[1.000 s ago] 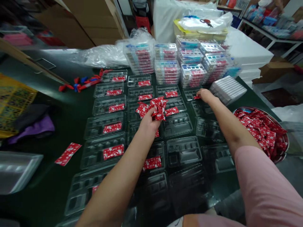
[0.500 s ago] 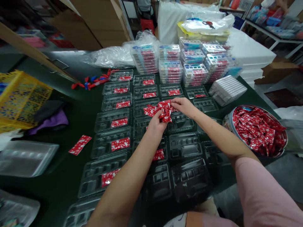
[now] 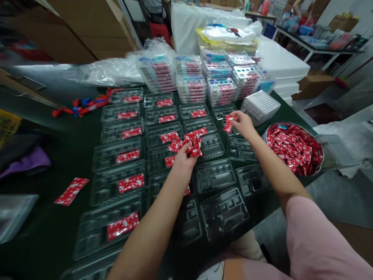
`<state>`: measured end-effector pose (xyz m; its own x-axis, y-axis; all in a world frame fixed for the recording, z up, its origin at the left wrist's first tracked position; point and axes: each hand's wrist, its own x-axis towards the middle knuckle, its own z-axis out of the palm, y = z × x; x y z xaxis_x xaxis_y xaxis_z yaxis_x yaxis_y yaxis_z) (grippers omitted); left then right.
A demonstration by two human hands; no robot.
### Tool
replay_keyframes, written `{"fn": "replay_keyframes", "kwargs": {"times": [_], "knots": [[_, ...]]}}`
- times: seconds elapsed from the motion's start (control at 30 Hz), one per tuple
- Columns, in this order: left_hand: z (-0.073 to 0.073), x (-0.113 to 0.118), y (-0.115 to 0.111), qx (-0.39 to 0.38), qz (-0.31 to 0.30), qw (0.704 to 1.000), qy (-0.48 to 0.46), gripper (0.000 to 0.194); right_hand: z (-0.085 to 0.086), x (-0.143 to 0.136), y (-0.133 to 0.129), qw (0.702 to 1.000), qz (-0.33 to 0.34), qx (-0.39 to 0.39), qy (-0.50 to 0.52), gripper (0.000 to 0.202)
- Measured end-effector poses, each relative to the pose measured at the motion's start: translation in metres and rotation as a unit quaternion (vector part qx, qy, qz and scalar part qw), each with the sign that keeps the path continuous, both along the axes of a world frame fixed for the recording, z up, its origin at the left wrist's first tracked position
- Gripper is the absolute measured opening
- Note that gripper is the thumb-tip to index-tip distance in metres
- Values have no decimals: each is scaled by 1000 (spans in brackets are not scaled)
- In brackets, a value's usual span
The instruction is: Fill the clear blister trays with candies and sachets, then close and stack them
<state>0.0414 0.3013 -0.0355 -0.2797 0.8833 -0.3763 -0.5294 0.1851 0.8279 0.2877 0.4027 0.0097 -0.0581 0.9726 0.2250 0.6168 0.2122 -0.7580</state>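
Observation:
Rows of clear plastic trays (image 3: 215, 174) cover the dark green table, many with a red, white-patterned packet (image 3: 131, 182) in one compartment. My left hand (image 3: 184, 159) is closed round a bunch of the same red packets (image 3: 194, 143), above the middle columns. My right hand (image 3: 242, 122) pinches a single red packet (image 3: 229, 123) over a tray in the right-hand column, in front of the stacked trays. That tray is partly hidden by the hand and packet. Nearer me, several trays such as this one (image 3: 224, 214) hold no packet.
A round tin (image 3: 322, 155) full of red packets stands at the right. Stacks of filled trays (image 3: 190, 83) and a pale ridged stack (image 3: 260, 107) line the back. One loose packet (image 3: 71, 191) lies at the left, below red and blue balloon-like pieces (image 3: 84, 107).
My right hand has moved away from the bunch to the right, with one packet in its fingers. The left hand still holds the bunch. The camera view has shifted to the right.

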Motion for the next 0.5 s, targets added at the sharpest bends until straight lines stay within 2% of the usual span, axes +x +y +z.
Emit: {"fn": "replay_keyframes", "kwargs": {"times": [0.1,0.17,0.33,0.5], "knots": [[5,-1,5,-40,15,999,-29,23,-7,47,25,988,-51,-80,-125,21],[8,-1,8,-63,23,997,-37,22,-15,64,35,974,-83,-128,-165,20],[7,-3,5,-91,44,994,-45,17,-33,72,39,957,-175,-163,-167,19],[6,-9,2,-68,31,996,-40,23,-32,72,30,942,-244,-154,-173,26]]}}
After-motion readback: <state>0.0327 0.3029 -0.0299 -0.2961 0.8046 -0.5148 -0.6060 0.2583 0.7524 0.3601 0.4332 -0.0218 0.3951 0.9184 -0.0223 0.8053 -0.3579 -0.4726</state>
